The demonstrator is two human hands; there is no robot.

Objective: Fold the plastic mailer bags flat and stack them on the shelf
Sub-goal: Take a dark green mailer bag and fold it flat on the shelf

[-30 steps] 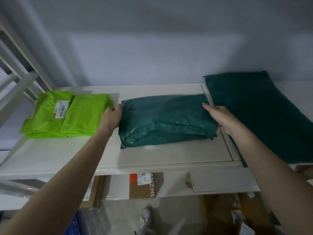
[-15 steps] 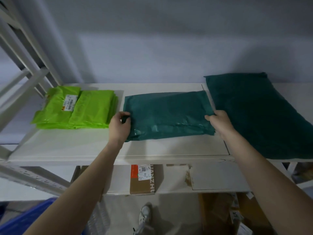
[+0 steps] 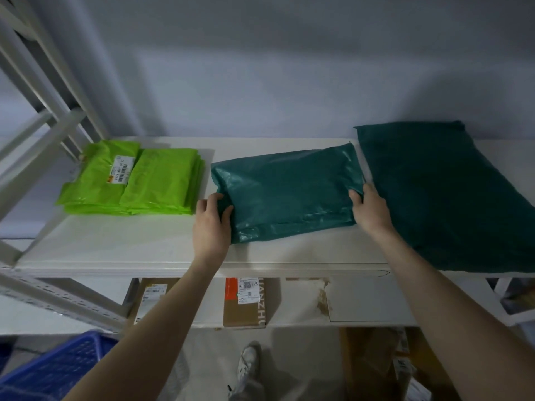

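A folded bundle of dark green mailer bags (image 3: 289, 192) lies in the middle of the white shelf (image 3: 130, 250). My left hand (image 3: 212, 224) grips its left edge, thumb on top and fingers curled round the side. My right hand (image 3: 372, 211) holds its right edge, fingertips over the corner. A stack of folded lime green mailer bags (image 3: 133, 180) with a barcode label lies at the shelf's left end. A large dark green mailer pile (image 3: 445, 195) lies flat at the right end, reaching past the shelf's front edge.
White slotted shelf uprights (image 3: 58, 123) rise at the left. On the lower shelf stand cardboard boxes (image 3: 244, 302) with labels. A blue plastic crate (image 3: 55, 369) sits at the bottom left. A shoe (image 3: 247, 360) shows on the floor below.
Both hands slid toward the near edges of the green bundle and took hold of it; the bundle now lies flatter and squarer on the shelf.
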